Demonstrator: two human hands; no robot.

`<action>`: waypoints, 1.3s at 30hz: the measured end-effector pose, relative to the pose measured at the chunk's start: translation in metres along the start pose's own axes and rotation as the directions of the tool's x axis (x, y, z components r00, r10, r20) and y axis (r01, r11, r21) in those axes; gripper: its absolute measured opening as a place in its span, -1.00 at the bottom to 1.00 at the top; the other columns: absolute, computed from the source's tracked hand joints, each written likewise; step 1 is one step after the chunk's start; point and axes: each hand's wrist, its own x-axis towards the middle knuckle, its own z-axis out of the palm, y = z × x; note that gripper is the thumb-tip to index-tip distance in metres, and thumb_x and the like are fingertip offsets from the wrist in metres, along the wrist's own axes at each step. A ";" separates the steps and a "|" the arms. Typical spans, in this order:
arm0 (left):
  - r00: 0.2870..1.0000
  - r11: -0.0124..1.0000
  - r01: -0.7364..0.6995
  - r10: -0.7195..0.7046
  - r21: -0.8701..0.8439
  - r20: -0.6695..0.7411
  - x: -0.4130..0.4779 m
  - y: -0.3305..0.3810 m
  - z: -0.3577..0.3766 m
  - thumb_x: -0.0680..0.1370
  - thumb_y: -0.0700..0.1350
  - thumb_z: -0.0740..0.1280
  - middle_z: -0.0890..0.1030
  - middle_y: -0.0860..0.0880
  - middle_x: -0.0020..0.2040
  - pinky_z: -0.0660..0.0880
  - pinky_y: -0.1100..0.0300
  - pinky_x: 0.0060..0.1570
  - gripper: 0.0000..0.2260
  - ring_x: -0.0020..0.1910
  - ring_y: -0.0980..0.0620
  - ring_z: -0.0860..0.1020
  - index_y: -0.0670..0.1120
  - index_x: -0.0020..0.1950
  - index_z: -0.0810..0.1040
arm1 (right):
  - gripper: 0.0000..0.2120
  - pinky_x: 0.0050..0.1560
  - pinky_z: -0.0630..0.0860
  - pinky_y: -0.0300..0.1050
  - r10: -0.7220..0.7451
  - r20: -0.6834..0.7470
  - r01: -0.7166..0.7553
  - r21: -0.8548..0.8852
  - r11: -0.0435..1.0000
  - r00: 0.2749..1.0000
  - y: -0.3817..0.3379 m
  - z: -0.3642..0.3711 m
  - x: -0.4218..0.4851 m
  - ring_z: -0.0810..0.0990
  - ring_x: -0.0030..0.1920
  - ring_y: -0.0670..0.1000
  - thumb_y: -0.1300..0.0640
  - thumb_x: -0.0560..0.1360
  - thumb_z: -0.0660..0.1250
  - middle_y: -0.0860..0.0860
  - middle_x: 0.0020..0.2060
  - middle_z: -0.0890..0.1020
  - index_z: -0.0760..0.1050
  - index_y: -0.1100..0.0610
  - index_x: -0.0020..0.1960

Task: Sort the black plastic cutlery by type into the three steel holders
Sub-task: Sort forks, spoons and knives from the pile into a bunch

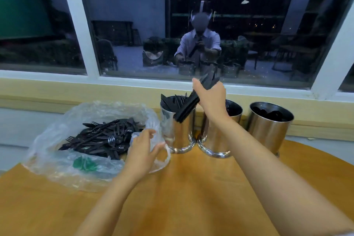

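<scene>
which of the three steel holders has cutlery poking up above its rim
The leftmost holder, beside the plastic bag: forks and knives rise above its rim. In the middle holder and right holder nothing tops the rim.

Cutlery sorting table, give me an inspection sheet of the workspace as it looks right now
Surface: wooden table, curved right edge.
Job's things: three steel holders in a row; left holder shows forks and knife tips, middle holder partly hidden by the arm, right holder has dark contents, type unclear. Loose black cutlery lies piled in a clear plastic bag.
Clutter: green print on the bag; nothing else seen.
Grip: right hand closed on a bundle of cutlery above the holders; left hand open at the bag's edge.
Cables: nothing seen.
Surroundings: dark window, reflection of a person.
</scene>
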 end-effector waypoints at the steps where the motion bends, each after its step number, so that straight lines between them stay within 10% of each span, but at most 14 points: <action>1: 0.998 0.993 0.024 -0.017 0.116 -0.054 0.006 -0.014 -0.005 0.58 0.12 0.30 0.47 -0.02 0.31 0.40 0.01 0.25 -0.53 0.29 -0.05 0.42 -0.06 0.41 0.36 | -0.62 -0.39 0.29 -0.22 -0.042 -0.061 0.043 0.019 0.999 0.997 -0.009 0.005 0.016 0.32 -0.47 -0.10 0.12 0.52 0.36 -0.04 -0.50 0.37 0.28 0.13 -0.39; 6: 0.983 0.937 0.136 -0.169 0.320 0.075 0.020 -0.058 -0.004 0.54 0.27 0.27 0.29 -0.05 0.48 0.37 -0.01 0.29 -0.32 0.39 -0.14 0.32 0.01 0.55 0.15 | -0.61 -0.41 0.30 -0.23 -0.141 -0.051 0.129 -0.185 0.974 0.989 0.004 0.043 0.056 0.40 -0.44 -0.11 0.04 0.55 0.33 -0.06 -0.48 0.41 0.27 0.06 -0.39; 13: 0.982 0.965 0.136 -0.161 0.223 0.095 0.028 -0.074 0.008 0.53 0.27 0.28 0.26 -0.02 0.49 0.41 0.02 0.31 -0.31 0.40 -0.05 0.35 0.00 0.55 0.16 | -0.62 -0.17 0.47 -0.06 0.194 0.353 0.105 -0.674 0.732 0.915 0.069 0.071 0.058 0.56 -0.06 0.09 -0.20 0.40 0.45 0.05 -0.07 0.60 0.52 0.08 -0.02; 16: 0.992 0.964 0.091 -0.110 0.249 0.063 0.026 -0.073 -0.003 0.56 0.26 0.24 0.36 0.01 0.43 0.42 0.03 0.30 -0.42 0.35 0.00 0.40 0.01 0.49 0.27 | -0.24 0.03 0.46 -0.03 0.125 0.373 0.185 -0.689 0.700 0.919 0.056 0.067 0.055 0.51 0.17 0.12 -0.22 0.36 0.49 0.08 0.30 0.40 0.33 0.12 0.41; 20: 0.997 0.962 0.058 -0.040 0.268 -0.072 0.021 -0.077 -0.034 0.63 0.12 0.22 0.60 0.03 0.18 0.52 0.02 0.10 -0.67 0.13 0.03 0.56 0.00 0.31 0.50 | -0.65 -0.06 0.43 -0.11 -0.262 0.419 0.458 -0.482 0.747 0.869 0.036 0.073 0.008 0.50 0.09 0.07 0.02 0.53 0.37 -0.01 0.10 0.43 0.45 0.12 0.26; 27: 0.968 0.793 0.216 -0.248 0.569 -0.022 0.005 -0.120 -0.078 0.65 0.18 0.10 0.65 0.06 -0.06 0.33 -0.05 0.30 -0.69 0.05 -0.01 0.57 0.09 0.01 0.58 | -0.55 0.39 0.23 0.03 0.076 0.873 0.623 -0.403 0.671 0.482 0.086 0.137 -0.087 0.29 0.39 0.06 -0.17 0.62 0.12 0.05 0.34 0.46 0.44 0.07 0.36; 31: 0.959 0.836 0.190 -0.271 0.515 0.085 -0.034 -0.130 -0.078 0.66 0.14 0.09 0.50 0.06 -0.35 0.46 -0.01 0.22 -0.61 -0.33 0.11 0.50 0.00 -0.28 0.42 | -0.45 0.45 0.07 -0.02 0.167 0.852 0.593 -0.473 0.652 0.496 0.108 0.119 -0.121 0.24 0.46 0.07 -0.28 0.60 0.02 0.05 0.40 0.41 0.43 0.03 0.38; 39: 0.964 0.847 0.161 -0.244 0.507 0.101 -0.119 -0.104 -0.077 0.66 0.15 0.10 0.40 0.08 -0.38 0.40 -0.06 0.27 -0.59 -0.39 0.14 0.39 0.00 -0.33 0.34 | -0.46 0.38 0.20 0.09 0.194 0.811 0.540 -0.525 0.658 0.552 0.089 0.066 -0.187 0.38 0.33 0.03 -0.36 0.55 -0.01 -0.02 0.29 0.51 0.51 -0.05 0.24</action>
